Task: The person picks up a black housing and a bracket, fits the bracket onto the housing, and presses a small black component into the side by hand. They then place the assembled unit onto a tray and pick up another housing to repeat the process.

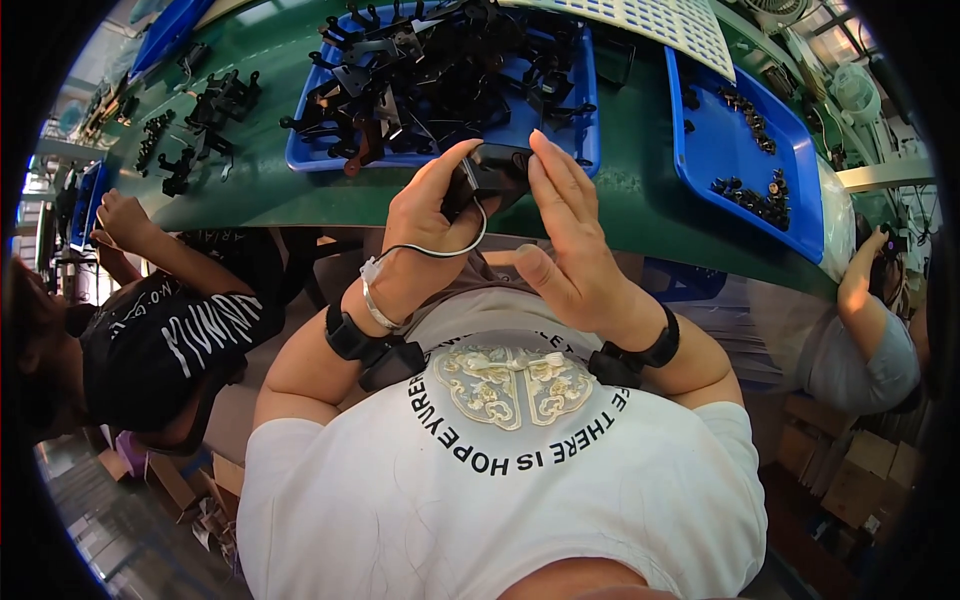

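A small black box-shaped part (pixel 497 170) with a thin cable (pixel 440 252) is gripped in my left hand (pixel 420 215), near the table's front edge. The cable loops back over my left wrist to a small white connector. My right hand (pixel 572 225) is beside the part's right side, its fingers stretched out and its thumb apart. The fingertips are at the part's edge; whether they touch it I cannot tell. Just beyond both hands, a blue tray (pixel 310 150) is heaped with black brackets (pixel 400 75).
To the right, another blue tray (pixel 690 155) holds small black pieces (pixel 755 203). Loose black brackets (pixel 205 115) lie on the green table (pixel 270 205) at the left. A white perforated sheet (pixel 660 30) is at the back. Co-workers sit at left (pixel 170 330) and right (pixel 870 350).
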The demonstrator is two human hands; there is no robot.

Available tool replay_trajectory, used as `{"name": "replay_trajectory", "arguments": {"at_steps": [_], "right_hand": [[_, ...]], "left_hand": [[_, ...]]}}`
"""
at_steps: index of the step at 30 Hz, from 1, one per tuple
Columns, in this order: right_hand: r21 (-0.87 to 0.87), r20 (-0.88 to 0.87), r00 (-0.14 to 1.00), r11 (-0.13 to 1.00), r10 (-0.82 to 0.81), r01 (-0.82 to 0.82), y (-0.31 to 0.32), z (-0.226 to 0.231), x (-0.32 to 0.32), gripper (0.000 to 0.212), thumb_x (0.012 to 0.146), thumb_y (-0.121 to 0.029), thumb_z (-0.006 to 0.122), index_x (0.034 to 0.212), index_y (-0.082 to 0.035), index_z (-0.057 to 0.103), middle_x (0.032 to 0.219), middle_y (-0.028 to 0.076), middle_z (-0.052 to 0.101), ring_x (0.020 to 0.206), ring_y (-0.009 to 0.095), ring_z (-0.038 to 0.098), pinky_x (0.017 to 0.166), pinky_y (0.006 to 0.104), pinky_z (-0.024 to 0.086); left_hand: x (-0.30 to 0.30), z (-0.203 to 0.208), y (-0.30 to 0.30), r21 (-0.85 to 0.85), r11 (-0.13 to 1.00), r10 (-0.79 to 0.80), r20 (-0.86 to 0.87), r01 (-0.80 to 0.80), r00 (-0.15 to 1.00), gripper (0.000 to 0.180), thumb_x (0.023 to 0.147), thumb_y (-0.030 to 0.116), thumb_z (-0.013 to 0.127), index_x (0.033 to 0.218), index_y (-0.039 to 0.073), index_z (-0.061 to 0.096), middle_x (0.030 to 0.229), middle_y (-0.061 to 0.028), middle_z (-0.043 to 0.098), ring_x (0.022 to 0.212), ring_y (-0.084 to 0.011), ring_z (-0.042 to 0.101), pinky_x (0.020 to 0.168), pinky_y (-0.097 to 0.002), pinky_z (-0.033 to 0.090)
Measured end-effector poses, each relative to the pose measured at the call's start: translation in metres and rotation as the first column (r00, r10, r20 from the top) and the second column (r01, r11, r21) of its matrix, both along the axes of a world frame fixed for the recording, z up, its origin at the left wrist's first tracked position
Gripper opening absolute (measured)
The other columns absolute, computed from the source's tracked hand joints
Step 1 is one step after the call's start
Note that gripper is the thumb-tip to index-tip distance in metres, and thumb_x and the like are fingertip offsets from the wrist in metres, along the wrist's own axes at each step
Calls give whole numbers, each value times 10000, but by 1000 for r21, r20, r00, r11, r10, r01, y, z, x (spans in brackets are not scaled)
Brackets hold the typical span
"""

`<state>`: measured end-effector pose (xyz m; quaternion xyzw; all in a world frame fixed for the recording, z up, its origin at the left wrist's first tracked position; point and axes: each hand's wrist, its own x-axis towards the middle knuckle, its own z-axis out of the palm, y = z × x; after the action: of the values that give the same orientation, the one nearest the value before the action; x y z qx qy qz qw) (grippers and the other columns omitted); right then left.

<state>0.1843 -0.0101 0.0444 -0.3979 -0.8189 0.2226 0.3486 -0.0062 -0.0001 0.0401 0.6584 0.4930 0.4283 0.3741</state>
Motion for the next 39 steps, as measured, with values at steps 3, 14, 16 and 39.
{"name": "replay_trajectory", "arguments": {"at_steps": [3,14,16,39], "right_hand": [[16,-82,994,998,66,-65,-4,-2,-5,622,958,-404,359,1344,82,331,1452,199,260,1348,351,198,1089,414,146],[-297,-422,906,947,-19,-118,3,10,25,496,864,-226,612,1253,45,467,1320,129,460,1080,224,521,882,318,415],[-403,-366,930,895,35,-192,9,18,32,499,857,-193,614,1269,37,452,1307,119,466,1059,197,526,876,301,421],[-508,-751,618,803,-234,-312,-17,-22,24,481,880,-107,551,1304,50,387,1228,139,501,1111,171,507,935,292,414]], "left_hand": [[0,-1,0,46,999,14,64,-17,998,563,727,-155,555,1244,62,502,927,-20,604,830,-58,539,742,-187,443],[-10,7,4,-242,943,-177,212,227,961,427,724,-43,670,1119,39,531,945,-61,579,822,-101,554,716,-221,461],[-11,8,5,-319,893,-229,283,316,932,388,720,-8,698,1074,34,544,940,-81,573,812,-112,558,698,-228,466],[5,7,-5,-417,714,-38,779,562,626,536,930,252,518,1366,11,321,1039,-109,570,834,-141,616,593,-246,507]]}}
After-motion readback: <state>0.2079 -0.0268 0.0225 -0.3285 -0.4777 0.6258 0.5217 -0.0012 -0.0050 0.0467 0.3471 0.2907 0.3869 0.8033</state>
